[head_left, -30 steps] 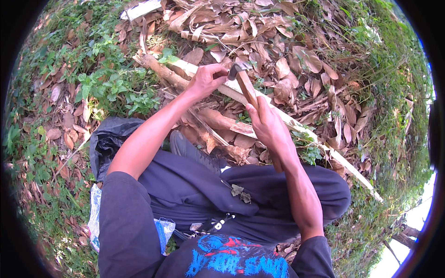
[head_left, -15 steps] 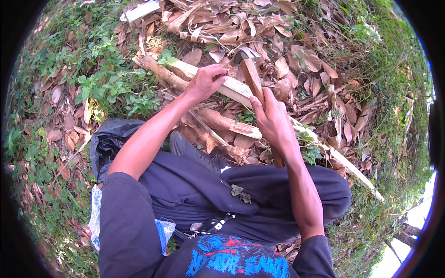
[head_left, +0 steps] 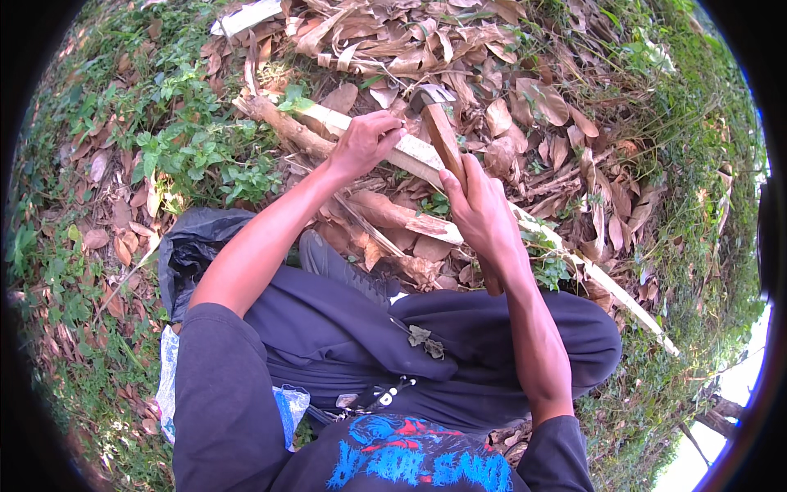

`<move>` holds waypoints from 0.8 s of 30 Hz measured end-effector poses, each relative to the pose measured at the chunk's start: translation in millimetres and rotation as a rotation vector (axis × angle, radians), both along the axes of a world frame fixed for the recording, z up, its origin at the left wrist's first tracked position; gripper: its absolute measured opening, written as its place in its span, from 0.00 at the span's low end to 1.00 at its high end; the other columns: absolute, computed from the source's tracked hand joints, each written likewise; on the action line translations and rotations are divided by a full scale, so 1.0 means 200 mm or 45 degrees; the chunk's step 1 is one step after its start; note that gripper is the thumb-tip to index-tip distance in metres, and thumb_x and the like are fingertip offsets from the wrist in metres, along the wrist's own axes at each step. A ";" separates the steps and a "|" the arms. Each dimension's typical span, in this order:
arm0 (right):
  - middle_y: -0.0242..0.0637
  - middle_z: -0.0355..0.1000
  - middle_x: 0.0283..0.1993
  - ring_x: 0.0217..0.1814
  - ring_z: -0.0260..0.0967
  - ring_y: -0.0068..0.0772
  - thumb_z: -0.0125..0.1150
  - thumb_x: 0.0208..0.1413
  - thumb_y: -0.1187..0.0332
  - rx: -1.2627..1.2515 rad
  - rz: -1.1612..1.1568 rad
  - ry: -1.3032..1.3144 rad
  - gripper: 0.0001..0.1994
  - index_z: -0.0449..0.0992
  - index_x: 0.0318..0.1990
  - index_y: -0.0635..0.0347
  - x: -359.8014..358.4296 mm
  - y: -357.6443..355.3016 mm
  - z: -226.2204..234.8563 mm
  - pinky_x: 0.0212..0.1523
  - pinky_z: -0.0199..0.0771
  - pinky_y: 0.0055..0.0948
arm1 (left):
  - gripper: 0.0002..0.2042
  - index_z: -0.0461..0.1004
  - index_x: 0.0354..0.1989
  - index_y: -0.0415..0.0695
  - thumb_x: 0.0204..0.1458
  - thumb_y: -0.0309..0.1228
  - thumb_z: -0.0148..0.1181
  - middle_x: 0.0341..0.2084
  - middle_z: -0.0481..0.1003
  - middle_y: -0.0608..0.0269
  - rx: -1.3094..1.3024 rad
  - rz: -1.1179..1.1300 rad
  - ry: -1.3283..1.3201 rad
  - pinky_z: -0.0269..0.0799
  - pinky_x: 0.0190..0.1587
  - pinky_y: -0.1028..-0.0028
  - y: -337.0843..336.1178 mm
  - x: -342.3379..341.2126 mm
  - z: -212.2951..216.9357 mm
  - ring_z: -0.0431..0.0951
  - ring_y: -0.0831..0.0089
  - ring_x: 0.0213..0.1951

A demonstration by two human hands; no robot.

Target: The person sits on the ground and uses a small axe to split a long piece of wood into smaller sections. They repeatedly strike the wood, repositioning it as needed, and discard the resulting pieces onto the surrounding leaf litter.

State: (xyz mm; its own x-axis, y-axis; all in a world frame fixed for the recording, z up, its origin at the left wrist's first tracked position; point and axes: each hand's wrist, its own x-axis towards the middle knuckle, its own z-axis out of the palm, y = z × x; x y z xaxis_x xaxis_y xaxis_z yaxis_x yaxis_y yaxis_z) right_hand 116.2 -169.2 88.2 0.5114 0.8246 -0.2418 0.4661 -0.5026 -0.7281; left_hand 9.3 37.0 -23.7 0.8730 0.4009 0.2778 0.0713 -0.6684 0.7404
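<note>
1. At the far left the ground is green weeds (head_left: 197,156) mixed with dry brown leaves; nothing there lies between the hands and the wood.
2. A black bag (head_left: 193,246) lies on the ground beside the person's left leg, with a piece of clear plastic (head_left: 168,377) below it, both well apart from the work.
3. The left hand (head_left: 365,143) is clenched over the long pale stick (head_left: 410,152), gripping it near its upper-left part and pinning it down.
4. The stick lies on the leaf litter just in front of the person's folded legs. Its long axis runs on a diagonal from upper left, beside a rougher brown branch (head_left: 279,123), to lower right, where its thin end reaches the grass.
5. A split brown piece of wood (head_left: 402,215) lies under and between the two forearms, just below the stick.
6. The right hand (head_left: 479,209) is wrapped tight round the wooden handle of a small axe (head_left: 438,123). The handle points up and slightly left, away from the person, crossing over the stick; the grey metal head sits at the top, just beyond the stick.
7. To the right, a thick heap of dry leaves (head_left: 557,107) covers the ground, then grass.
</note>
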 end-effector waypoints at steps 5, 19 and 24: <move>0.65 0.71 0.34 0.39 0.68 0.72 0.48 0.68 0.59 -0.015 -0.014 0.051 0.14 0.63 0.44 0.63 -0.01 0.01 0.02 0.39 0.63 0.61 | 0.08 0.78 0.37 0.33 0.57 0.28 0.61 0.30 0.78 0.52 0.009 -0.006 0.000 0.74 0.38 0.66 0.00 0.00 -0.01 0.80 0.59 0.34; 0.67 0.72 0.34 0.39 0.67 0.75 0.44 0.70 0.56 -0.055 -0.062 0.030 0.16 0.61 0.45 0.63 0.00 0.04 0.07 0.40 0.65 0.62 | 0.09 0.78 0.36 0.34 0.57 0.29 0.63 0.30 0.77 0.53 -0.036 0.003 -0.026 0.73 0.36 0.67 0.00 -0.01 -0.03 0.79 0.61 0.32; 0.67 0.71 0.32 0.39 0.69 0.72 0.45 0.69 0.58 -0.069 0.045 -0.005 0.15 0.61 0.44 0.64 0.02 0.01 -0.01 0.38 0.64 0.61 | 0.08 0.78 0.35 0.34 0.56 0.28 0.63 0.29 0.77 0.54 -0.054 0.048 -0.028 0.73 0.36 0.68 -0.01 0.00 -0.02 0.79 0.63 0.32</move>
